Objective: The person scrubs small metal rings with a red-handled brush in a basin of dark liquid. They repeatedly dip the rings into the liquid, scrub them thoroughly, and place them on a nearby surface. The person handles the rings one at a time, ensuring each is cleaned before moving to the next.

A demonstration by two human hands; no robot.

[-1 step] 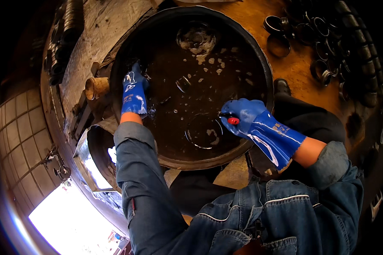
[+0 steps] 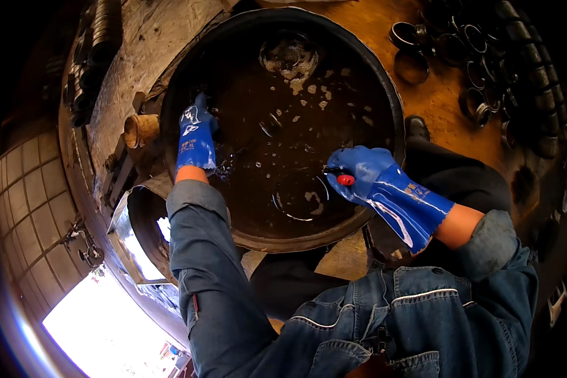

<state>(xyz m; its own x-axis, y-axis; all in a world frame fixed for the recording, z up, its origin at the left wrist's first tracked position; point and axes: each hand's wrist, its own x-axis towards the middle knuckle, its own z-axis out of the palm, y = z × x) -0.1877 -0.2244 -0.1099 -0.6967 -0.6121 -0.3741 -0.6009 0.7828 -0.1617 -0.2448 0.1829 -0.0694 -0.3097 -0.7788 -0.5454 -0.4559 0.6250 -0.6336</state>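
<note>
A big round black basin (image 2: 397, 94) holds dark brown liquid with pale foam patches. A few metal rings (image 2: 299, 198) lie under the surface. My left hand (image 2: 195, 135), in a blue rubber glove, reaches into the liquid at the basin's left side; its fingertips are submerged and whatever they touch is hidden. My right hand (image 2: 368, 176), also in a blue glove, is over the basin's right side. It is closed around a small tool with a red end (image 2: 344, 179) that points toward the middle.
Several dark metal rings (image 2: 472, 69) lie on a rusty orange surface at the upper right. More stacked rings (image 2: 101, 38) sit at the upper left. A tan cylinder (image 2: 138, 130) is left of the basin, with a shiny metal tray (image 2: 132, 246) below it. Tiled floor (image 2: 31, 214) lies at the left.
</note>
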